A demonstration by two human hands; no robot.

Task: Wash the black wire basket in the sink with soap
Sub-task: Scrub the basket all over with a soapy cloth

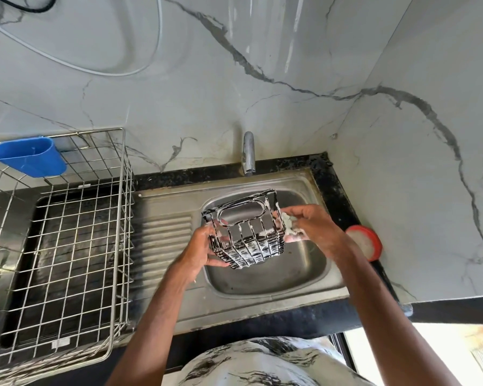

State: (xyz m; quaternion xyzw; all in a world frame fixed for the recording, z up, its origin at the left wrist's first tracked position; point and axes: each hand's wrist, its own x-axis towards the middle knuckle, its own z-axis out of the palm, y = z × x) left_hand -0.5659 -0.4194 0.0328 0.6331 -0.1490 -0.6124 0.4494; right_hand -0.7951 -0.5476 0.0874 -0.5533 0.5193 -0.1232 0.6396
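Patterned black-and-white cloth on the person's front fills the bottom edge, and both bare forearms reach out from it over the sink (265, 288). Between the 2 hands, held up above the basin and not resting on it, is the black wire basket (248, 238).

Clamped on the basket's left end is the left hand (202, 246), fingers curled under its lower edge. Closed round a pale, sudsy scrub pad (289, 225), the right hand (311, 221) presses the pad against the basket's right end wall.

White foam streaks the rim, the upright bars and the ribbed underside, so the soaping looks well along, with the right end seemingly among the last parts being scrubbed. No stream shows at the tap (248, 153) beyond the hands, so rinsing appears to remain, and suds lie on nearly every bar.

Its long axis runs from one hand to the other, the left end sitting a little nearer the person and lower. It seems tipped so that the open mouth faces away toward the wall and the base faces the person.

Just beyond the right wrist, a red-rimmed soap dish (364, 242) sits on the black table (332, 176). Well out past the left hand stands a steel wire rack (67, 246) with a blue cup (28, 157) hung on its rim.
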